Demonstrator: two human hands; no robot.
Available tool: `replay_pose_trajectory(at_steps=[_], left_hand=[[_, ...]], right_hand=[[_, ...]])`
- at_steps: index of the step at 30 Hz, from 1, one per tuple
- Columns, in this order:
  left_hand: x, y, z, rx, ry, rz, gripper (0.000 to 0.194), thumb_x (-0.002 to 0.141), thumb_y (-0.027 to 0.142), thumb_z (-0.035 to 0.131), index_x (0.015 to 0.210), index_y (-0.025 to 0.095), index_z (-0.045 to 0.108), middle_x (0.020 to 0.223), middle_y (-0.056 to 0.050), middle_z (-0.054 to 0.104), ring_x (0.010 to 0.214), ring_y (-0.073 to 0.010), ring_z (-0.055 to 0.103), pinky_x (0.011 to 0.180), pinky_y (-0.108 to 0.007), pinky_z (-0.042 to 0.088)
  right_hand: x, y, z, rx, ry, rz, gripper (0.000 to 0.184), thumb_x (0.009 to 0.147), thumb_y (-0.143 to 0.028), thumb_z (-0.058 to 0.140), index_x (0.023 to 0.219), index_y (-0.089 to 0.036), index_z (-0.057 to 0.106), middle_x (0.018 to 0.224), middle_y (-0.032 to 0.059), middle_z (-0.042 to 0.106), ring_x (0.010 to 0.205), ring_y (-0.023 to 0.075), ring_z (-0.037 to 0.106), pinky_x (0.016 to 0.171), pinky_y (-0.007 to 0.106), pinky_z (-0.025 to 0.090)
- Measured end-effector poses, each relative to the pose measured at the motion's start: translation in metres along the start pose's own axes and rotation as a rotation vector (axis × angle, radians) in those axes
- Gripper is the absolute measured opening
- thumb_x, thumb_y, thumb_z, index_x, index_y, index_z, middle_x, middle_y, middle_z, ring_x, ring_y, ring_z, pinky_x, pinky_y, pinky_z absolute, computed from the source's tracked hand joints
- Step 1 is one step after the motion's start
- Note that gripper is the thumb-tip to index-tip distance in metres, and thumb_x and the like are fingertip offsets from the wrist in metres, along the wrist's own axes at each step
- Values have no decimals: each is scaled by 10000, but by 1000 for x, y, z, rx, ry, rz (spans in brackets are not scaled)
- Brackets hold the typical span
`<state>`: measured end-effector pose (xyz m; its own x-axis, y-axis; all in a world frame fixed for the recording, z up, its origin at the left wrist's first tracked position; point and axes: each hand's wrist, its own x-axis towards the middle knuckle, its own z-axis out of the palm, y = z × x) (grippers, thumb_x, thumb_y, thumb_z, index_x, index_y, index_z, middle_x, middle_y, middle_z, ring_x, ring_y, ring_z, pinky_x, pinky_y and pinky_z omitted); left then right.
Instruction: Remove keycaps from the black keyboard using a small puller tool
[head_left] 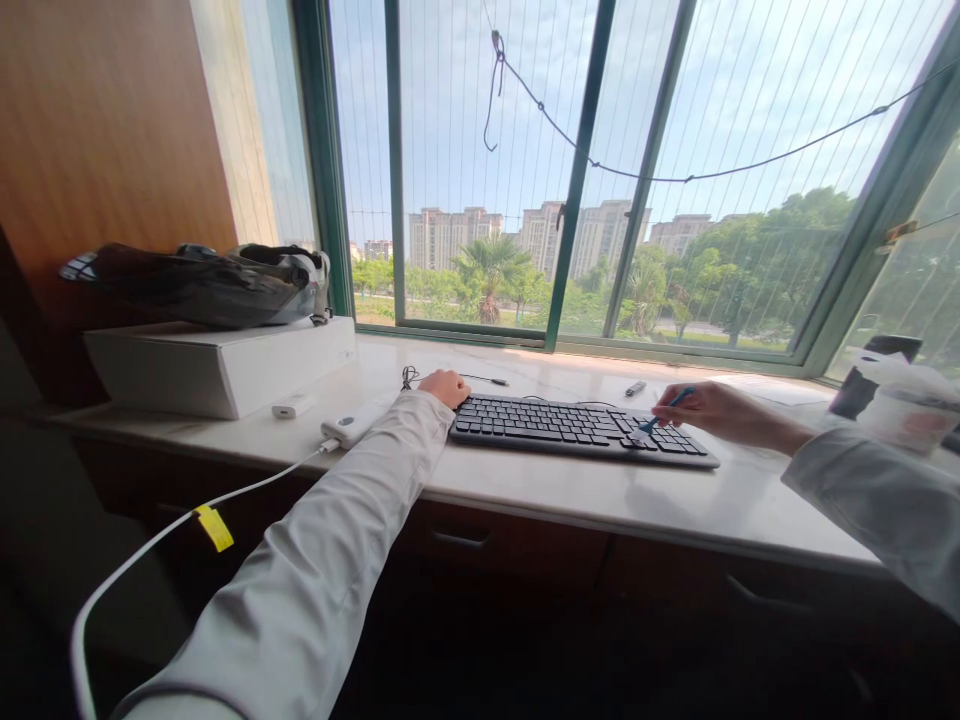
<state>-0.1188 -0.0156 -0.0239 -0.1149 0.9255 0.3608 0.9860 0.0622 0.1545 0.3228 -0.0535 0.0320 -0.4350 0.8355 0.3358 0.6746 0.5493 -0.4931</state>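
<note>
A black keyboard lies on the pale stone windowsill desk. My left hand rests at the keyboard's far left corner, fingers curled, gripping its edge. My right hand is over the keyboard's right end and pinches a thin blue tool, whose tip touches the keys near the number pad. Both arms wear light grey sleeves.
A white box with a dark bag on top stands at the left. A white power bank with a white cable lies beside my left arm. A small dark object lies behind the keyboard. A cup stands far right.
</note>
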Motion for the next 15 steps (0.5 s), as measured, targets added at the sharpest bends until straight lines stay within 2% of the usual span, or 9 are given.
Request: replay_pose_trajectory(at_steps=[1,4,8,12,15], left_hand=[[0,0,0,0,-1,0,313,783,409,492,827,246,756,883,-79,720,856,-239,652,751,-306,492],[1,-1,1,-1,-9,-5,319,785,409,485,828,245,755,905,-83,721,868,-245,651,755,-309,492],[0,-1,1,8,-13,2,323,793,411,480,828,246,755,919,-79,724,892,-241,649,775,-301,488],[-1,0,-1,14,-20,-3,324,793,415,479,843,251,754,916,-76,725,891,-231,649,773,-286,483],[-1,0,-2,22,-31,5,329,792,419,480,856,250,755,933,-84,723,912,-236,647,784,-288,480]], right_hand=[[1,-10,0,5,-49,3,435,748,-630,628,770,-198,662,766,83,735,726,220,699,693,329,525],[4,-45,10,-59,37,16,345,838,-534,571,783,-195,605,744,61,741,699,207,700,689,322,509],[5,-85,39,-135,101,-54,239,890,-423,504,790,-210,545,683,16,732,645,187,691,619,281,476],[9,-102,66,-172,119,-158,150,904,-339,476,838,-216,532,665,8,717,618,183,680,606,274,445],[18,-103,78,-181,128,-153,104,902,-287,483,889,-208,549,698,35,714,658,193,675,628,278,428]])
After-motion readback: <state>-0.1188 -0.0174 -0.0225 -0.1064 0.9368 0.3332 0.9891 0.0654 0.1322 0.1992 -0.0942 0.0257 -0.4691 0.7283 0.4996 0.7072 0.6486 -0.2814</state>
